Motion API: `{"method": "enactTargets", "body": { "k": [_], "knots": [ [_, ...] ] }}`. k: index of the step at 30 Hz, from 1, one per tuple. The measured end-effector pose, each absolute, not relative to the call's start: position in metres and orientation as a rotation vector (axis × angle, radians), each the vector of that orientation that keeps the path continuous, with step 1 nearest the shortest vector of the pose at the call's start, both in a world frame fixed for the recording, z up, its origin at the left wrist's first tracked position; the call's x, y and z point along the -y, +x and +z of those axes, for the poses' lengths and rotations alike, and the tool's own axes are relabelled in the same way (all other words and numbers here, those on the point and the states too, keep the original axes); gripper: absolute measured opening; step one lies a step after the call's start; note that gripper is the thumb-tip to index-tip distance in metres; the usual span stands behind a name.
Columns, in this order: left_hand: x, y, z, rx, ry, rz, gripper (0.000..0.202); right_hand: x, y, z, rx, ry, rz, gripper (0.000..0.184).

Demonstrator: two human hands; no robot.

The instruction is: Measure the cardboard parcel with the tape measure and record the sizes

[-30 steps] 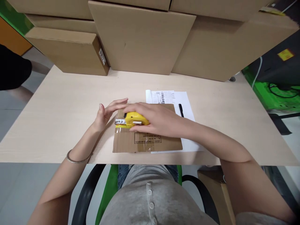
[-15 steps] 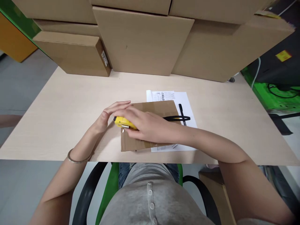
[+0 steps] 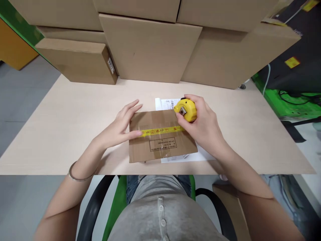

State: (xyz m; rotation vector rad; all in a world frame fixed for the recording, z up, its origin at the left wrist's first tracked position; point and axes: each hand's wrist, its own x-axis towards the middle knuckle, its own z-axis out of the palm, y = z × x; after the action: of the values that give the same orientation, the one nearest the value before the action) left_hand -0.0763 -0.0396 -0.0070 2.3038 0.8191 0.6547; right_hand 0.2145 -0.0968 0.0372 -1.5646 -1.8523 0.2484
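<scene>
A small brown cardboard box [image 3: 140, 152] lies flat before me, with a yellow printed tape strip [image 3: 160, 131] across its top and dark print below. My left hand [image 3: 122, 125] rests at the box's left end, fingers spread, the thumb over the left end of the strip. Above the box's upper right corner, my right hand [image 3: 203, 122] grips a yellow tape measure [image 3: 190, 109] with a metal clip. Whether the tape measure touches the box I cannot tell. White printed sheets [image 3: 158, 104] lie partly under the box.
Big cardboard boxes [image 3: 150, 50] stand along the back of the light wooden table [image 3: 75, 134]. A flatter box [image 3: 72, 63] stands at the back left. Black and green equipment [image 3: 296, 103] is beyond the right edge. A chair armrest [image 3: 94, 207] is below the front edge.
My right hand has moved rightward with the tape measure, from the box's left end to its upper right corner, uncovering the strip and print. My left fingers have spread, the thumb now on the box.
</scene>
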Motion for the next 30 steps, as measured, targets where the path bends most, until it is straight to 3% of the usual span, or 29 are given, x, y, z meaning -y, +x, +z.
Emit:
{"method": "enactTargets", "body": {
  "k": [2, 9, 15, 20, 30],
  "knots": [
    [0.037, -0.048, 0.007, -0.819, 2.432, 0.644, 0.104, 0.091, 0.215, 0.028, 1.835, -1.617, 0.218, 0.047],
    [0.017, 0.011, 0.014, -0.721, 2.485, 0.363, 0.123, 0.078, 0.201, 0.019, 1.847, -1.722, 0.295, 0.045],
    [0.018, 0.009, 0.018, -0.730, 2.526, 0.181, 0.100, 0.124, 0.198, 0.021, 1.942, -1.732, 0.188, 0.047],
    [0.022, 0.012, 0.028, -0.799, 2.528, 0.120, 0.100, 0.189, 0.194, 0.018, 1.940, -1.672, -0.008, 0.047],
    [0.017, 0.012, 0.020, -0.760, 2.405, 0.340, 0.098, 0.254, 0.185, 0.010, 1.894, -1.772, 0.020, 0.087]
  ]
}}
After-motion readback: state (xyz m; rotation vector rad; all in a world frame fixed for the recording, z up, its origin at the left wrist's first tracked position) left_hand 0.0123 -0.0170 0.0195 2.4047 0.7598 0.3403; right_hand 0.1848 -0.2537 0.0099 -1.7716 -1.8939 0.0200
